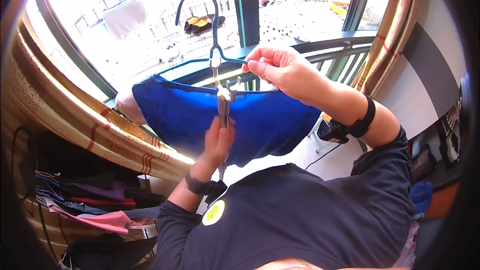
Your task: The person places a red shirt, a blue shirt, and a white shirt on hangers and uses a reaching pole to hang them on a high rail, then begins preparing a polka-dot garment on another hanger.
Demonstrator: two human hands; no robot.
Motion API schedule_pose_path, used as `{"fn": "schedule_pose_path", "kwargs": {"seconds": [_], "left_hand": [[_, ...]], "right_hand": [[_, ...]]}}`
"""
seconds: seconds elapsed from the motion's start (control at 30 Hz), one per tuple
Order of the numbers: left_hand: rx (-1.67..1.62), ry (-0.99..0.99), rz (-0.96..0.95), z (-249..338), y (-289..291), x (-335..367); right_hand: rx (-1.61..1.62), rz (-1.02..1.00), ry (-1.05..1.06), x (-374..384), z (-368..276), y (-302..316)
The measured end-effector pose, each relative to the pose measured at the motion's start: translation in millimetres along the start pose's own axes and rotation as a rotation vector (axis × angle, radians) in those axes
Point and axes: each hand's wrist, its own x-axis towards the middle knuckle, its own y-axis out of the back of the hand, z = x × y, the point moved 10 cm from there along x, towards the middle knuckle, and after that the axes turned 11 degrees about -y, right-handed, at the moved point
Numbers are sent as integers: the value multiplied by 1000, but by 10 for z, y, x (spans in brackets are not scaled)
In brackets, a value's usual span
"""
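Observation:
My left hand (218, 140) is closed round a silver metal clothes pole (224, 112), which stands nearly upright in front of a bright blue garment (180, 112). The pole's forked head reaches up to the neck of a dark blue clothes hanger (215, 25); whether they are hooked together is hard to tell. With fingers pinched, my right hand (275, 65) grips the hanger's right arm. The garment hangs from this hanger, its top edge spread wide below the hanger's arms. The hanger's hook points up and is free of any rail.
Beyond a green-framed glass door (245, 10) is a railed balcony with hanging laundry. Patterned curtains (90, 115) flank both sides. Several clothes on hangers, among them a pink one (107, 220), hang at the lower left. A shelf with items (440, 150) is at the right.

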Motion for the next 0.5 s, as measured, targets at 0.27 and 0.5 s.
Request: {"fn": "schedule_pose_path", "kwargs": {"seconds": [0.27, 0.5], "left_hand": [[110, -13, 11, 75, -213, 207], [223, -8, 50, 168, -259, 322]], "right_hand": [[10, -15, -18, -66, 52, 222], [7, -54, -39, -59, 127, 295]]}}
